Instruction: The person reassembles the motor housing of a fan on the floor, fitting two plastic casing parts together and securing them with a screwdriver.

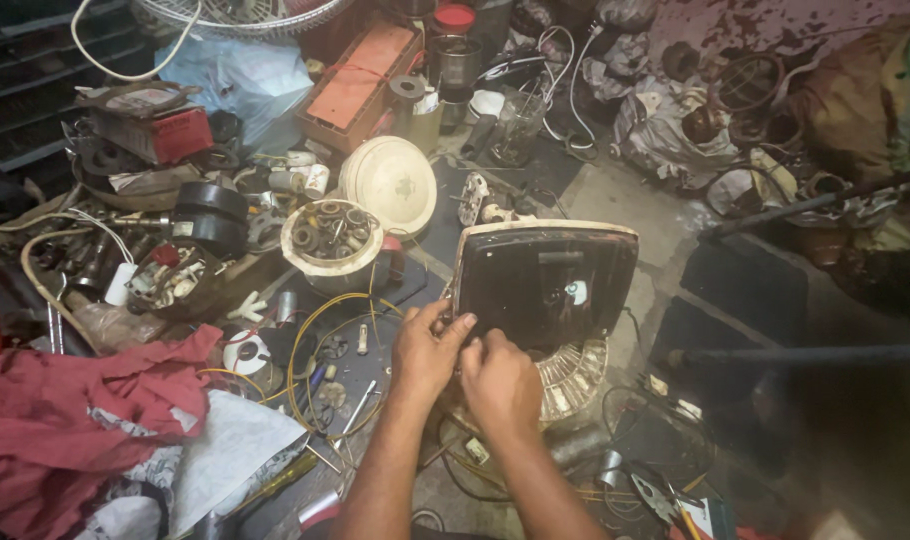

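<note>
**Both hands on fan base, floor centre**

L hand [428, 350] grips lower-left edge of dark fan base [545, 282], fingers curled on rim. R hand [500, 385] just beside, fingers bunched at same edge. Bowl of bearings [330, 235] to left; red cloth [65, 410] far left.

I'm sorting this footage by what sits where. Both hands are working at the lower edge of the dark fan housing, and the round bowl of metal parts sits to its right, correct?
Not quite. The head view shows both the left hand and right hand at the lower edge of the dark fan housing, but the round bowl of metal parts sits to its left, not its right.
</note>
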